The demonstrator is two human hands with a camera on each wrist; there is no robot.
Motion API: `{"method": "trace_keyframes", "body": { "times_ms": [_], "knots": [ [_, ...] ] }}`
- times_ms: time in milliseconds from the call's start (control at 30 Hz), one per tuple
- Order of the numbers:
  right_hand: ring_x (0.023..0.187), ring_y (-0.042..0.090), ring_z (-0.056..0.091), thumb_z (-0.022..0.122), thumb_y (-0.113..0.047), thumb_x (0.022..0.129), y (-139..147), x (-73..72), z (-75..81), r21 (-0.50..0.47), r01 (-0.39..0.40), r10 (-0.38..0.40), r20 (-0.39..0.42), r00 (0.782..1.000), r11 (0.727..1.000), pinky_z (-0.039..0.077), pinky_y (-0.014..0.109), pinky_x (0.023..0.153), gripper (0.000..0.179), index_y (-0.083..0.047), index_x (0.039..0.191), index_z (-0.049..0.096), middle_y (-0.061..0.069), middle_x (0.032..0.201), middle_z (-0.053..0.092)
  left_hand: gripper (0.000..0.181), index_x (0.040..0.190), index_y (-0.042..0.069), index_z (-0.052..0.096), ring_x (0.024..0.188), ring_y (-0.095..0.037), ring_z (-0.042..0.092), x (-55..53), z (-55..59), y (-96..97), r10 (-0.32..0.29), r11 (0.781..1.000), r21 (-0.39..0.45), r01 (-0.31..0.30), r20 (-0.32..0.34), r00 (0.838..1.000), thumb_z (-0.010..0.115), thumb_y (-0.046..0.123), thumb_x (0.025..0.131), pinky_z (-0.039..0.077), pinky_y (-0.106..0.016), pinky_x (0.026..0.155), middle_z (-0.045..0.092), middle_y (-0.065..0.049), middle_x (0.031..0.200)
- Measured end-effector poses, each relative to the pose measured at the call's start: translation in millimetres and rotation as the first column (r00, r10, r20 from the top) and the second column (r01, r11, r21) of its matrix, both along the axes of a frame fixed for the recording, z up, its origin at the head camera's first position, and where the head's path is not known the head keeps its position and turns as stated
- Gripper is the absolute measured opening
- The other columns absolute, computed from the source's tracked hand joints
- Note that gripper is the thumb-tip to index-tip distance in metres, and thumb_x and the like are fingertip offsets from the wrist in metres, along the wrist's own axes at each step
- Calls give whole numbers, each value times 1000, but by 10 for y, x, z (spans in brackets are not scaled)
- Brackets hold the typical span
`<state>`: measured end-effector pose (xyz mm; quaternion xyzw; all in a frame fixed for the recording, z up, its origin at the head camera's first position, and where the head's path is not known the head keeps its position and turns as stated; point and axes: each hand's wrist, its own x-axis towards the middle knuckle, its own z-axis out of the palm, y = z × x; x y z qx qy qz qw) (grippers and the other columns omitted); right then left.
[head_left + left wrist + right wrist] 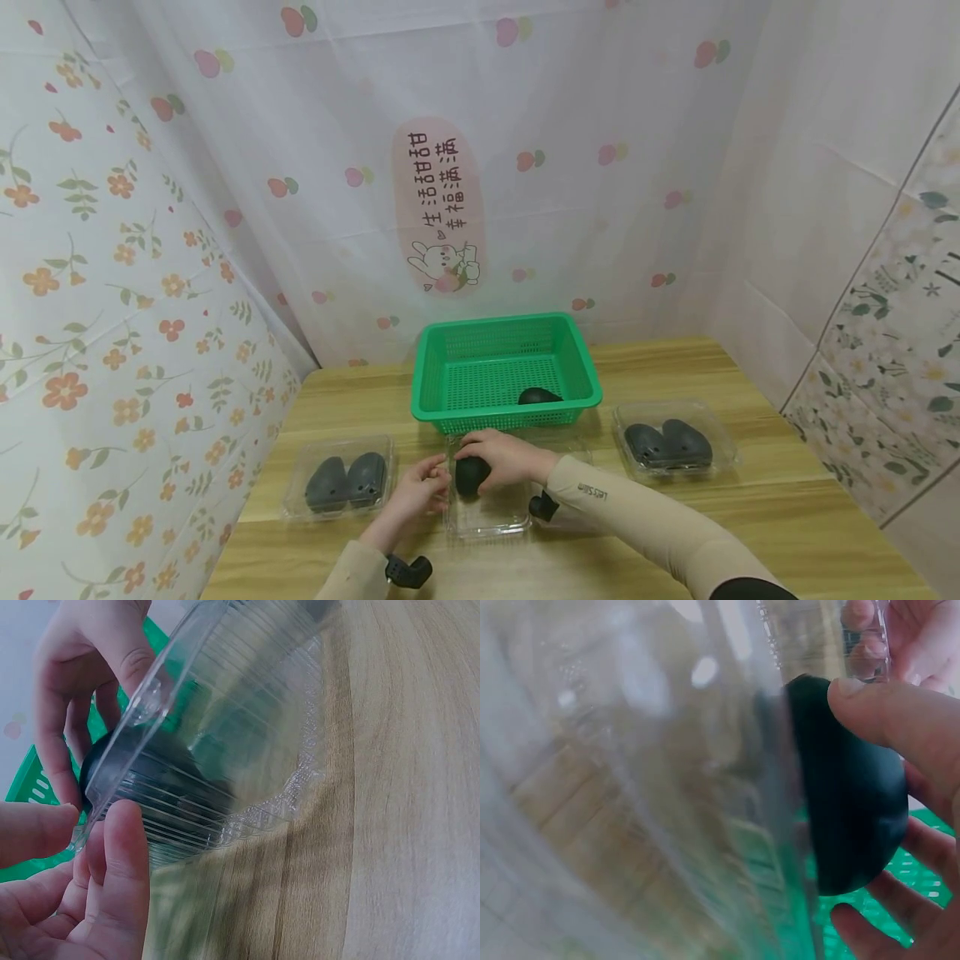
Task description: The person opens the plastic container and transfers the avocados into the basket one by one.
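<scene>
My right hand (510,457) grips a dark avocado (470,477) by its sides, inside the left half of an open clear plastic clamshell box (491,529). The right wrist view shows the thumb on one side of the avocado (851,787) and the other fingers round its far side. At the box's left edge is my left hand (420,487). Its thumb and fingers pinch the clear rim in the left wrist view, where the avocado (157,772) shows through the ribbed wall. The lid half is partly hidden beneath my right forearm.
A green plastic basket (581,367) stands behind the box, with another avocado (538,396) in it. Closed clear boxes holding dark avocados sit either side: a left box (337,483) and a right box (671,446). Patterned curtains border the wooden table (757,508).
</scene>
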<state>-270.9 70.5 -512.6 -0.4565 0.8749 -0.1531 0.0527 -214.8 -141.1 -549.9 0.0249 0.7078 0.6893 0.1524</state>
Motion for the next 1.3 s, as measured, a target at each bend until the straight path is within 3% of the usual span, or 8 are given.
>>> {"method": "trace_keyframes", "body": {
  "times_ms": [467, 800, 967, 1300],
  "knots": [
    [115, 24, 48, 87, -24, 70, 3, 8, -19, 11, 19, -19, 2, 1000, 1000, 46, 29, 90, 64, -18, 129, 63, 6, 130, 52, 55, 141, -16, 30, 73, -14, 54, 20, 13, 5, 10, 1000, 3, -10, -4, 1000, 55, 3, 96, 54, -28, 59, 51, -5, 93],
    [105, 13, 52, 87, -19, 68, -4, 31, -35, 7, 29, -30, 136, 990, 1000, 47, 23, 83, 64, -18, 128, 63, 2, 123, 52, 55, 141, -16, 30, 74, -13, 55, 5, 20, -4, -3, 1000, -3, 3, -17, 1000, 54, 4, 96, 55, -28, 61, 51, -4, 93],
    [106, 13, 54, 87, -17, 67, -5, 36, -54, 28, 48, -52, 151, 987, 998, 47, 24, 84, 70, -20, 131, 60, 3, 128, 52, 55, 141, -16, 30, 73, -13, 55, 7, 14, -6, 0, 1000, 2, 0, -14, 1000, 55, 4, 96, 54, -27, 61, 52, -4, 92],
    [102, 11, 55, 86, -10, 66, -1, 28, -55, 22, 67, -69, 171, 983, 998, 47, 24, 83, 68, -19, 129, 61, 1, 122, 56, 55, 141, -15, 31, 74, -13, 55, 2, 5, -2, 6, 1000, 6, -6, -10, 1000, 55, 3, 96, 54, -27, 61, 52, -4, 93]
  ]
}}
